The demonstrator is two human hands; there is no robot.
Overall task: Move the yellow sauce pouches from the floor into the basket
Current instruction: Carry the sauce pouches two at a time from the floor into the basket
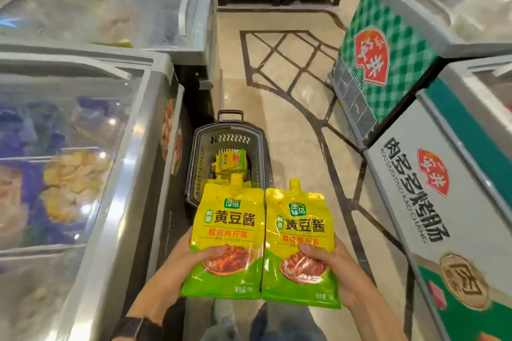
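Two yellow-and-green sauce pouches are held upright side by side above the floor. My left hand (180, 266) grips the left pouch (228, 232) by its lower part, thumb across the front. My right hand (339, 271) grips the right pouch (300, 241) the same way. Ahead of them on the floor stands a dark grey basket (198, 163) with a pull handle at its far end. Several more yellow pouches (231, 162) lie inside it. The held pouches cover the basket's near end.
A glass-topped chest freezer (83, 147) runs along the left, with another (110, 16) behind it. Two more freezers, one green-checked (388, 69) and one white and green (443, 216), line the right. A tiled floor aisle (291, 91) lies between. My legs (277, 324) show at the bottom.
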